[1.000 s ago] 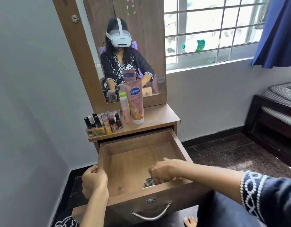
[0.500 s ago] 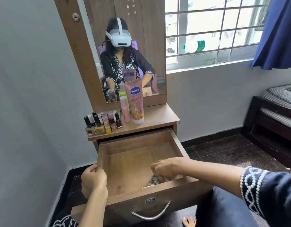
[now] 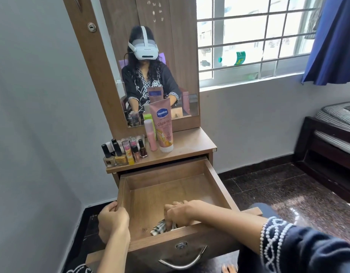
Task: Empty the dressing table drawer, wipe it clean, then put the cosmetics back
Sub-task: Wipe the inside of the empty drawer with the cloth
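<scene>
The drawer [image 3: 170,196] is pulled right out and looks bare of cosmetics. My left hand [image 3: 113,223] grips its left wall, I think to brace it. My right hand [image 3: 180,214] is down at the front corner, fingers bunched on one patterned cloth [image 3: 159,227], so I judge I'm mid-wipe. The cosmetics wait on the tabletop [image 3: 192,142], clear of the wiping: one Vaseline tube [image 3: 164,129], a pink tube [image 3: 151,134] and a green one behind it, and about eight small bottles [image 3: 124,152]; the back ones are hard to count.
</scene>
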Action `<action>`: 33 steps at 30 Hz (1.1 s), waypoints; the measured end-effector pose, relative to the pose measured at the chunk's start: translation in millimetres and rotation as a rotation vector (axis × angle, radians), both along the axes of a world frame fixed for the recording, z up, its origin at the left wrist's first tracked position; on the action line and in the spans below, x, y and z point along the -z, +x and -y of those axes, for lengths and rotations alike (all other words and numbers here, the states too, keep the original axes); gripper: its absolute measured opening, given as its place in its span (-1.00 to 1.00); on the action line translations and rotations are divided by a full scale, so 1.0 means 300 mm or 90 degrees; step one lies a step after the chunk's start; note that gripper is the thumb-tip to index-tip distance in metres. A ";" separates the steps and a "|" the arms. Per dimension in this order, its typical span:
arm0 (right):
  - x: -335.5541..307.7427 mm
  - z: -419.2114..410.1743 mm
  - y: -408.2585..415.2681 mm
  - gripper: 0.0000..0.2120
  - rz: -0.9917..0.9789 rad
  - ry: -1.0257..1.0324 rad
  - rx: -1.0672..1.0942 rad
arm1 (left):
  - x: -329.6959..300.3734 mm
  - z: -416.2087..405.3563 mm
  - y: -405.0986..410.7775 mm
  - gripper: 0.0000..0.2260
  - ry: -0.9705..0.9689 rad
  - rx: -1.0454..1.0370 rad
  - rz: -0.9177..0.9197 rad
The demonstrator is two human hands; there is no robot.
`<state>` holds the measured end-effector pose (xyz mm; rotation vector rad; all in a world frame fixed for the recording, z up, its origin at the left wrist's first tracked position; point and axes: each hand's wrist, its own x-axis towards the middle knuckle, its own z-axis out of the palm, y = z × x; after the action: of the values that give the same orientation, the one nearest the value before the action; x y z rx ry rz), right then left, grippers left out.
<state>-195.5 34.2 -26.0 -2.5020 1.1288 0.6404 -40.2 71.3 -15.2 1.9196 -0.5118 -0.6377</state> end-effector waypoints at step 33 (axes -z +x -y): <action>0.063 0.157 -0.144 -0.61 0.051 -0.153 0.389 | 0.007 0.013 0.007 -0.74 0.002 -0.007 -0.005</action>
<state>-238.8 -12.8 -44.8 -2.1417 1.9077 0.2396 -38.2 67.3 -17.3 1.9212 -0.4944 -0.6392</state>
